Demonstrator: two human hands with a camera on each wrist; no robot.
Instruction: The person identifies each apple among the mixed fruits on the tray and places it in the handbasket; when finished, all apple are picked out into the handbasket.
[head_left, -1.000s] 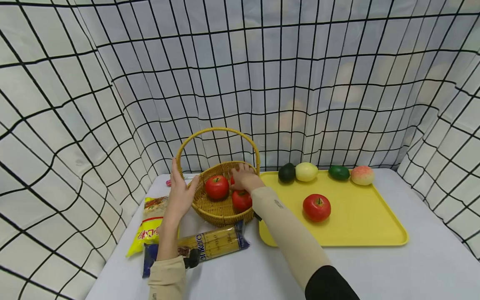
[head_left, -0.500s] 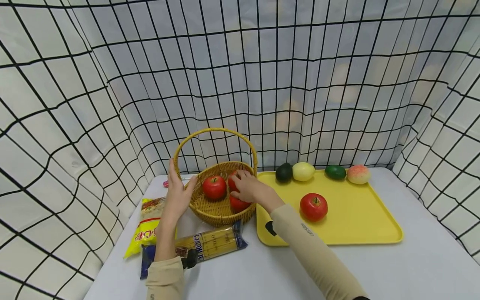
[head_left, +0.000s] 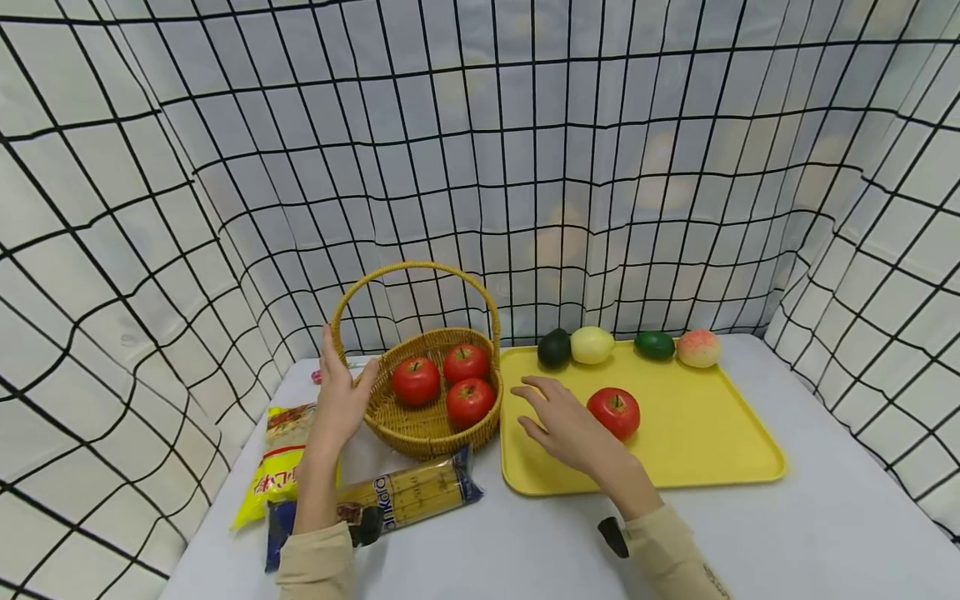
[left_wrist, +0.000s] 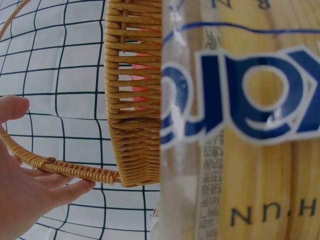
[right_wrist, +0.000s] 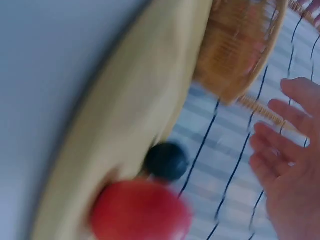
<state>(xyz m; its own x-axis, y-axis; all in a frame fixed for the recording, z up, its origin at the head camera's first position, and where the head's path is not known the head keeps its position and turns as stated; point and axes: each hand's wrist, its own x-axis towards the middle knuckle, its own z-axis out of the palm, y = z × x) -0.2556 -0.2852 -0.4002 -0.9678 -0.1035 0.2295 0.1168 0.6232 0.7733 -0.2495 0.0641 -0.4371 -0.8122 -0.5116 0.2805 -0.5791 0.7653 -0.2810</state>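
Observation:
A wicker basket (head_left: 423, 445) with a tall arched handle holds three red apples (head_left: 470, 403) in the head view. My left hand (head_left: 341, 412) is at the basket's left side, fingers extended along the base of the handle and thumb apart. In the left wrist view the fingers (left_wrist: 62, 187) lie against the wicker handle (left_wrist: 75, 169). My right hand (head_left: 566, 427), fingers spread and holding nothing, hovers over the left part of the yellow tray (head_left: 705, 454). Close to its right lies another red apple (head_left: 615, 412) on that tray.
Along the tray's back edge sit a dark avocado (head_left: 554, 349), a lemon (head_left: 592, 345), a green fruit (head_left: 655, 345) and a peach (head_left: 699, 348). A pack of noodles (head_left: 420, 493) and a yellow snack bag (head_left: 279, 467) lie near my left forearm. Black netting (head_left: 532, 167) encloses the table.
My right hand has let go of an apple inside the basket and moved out to the right, over the tray. The left hand stays at the basket's side. The head view has shifted slightly.

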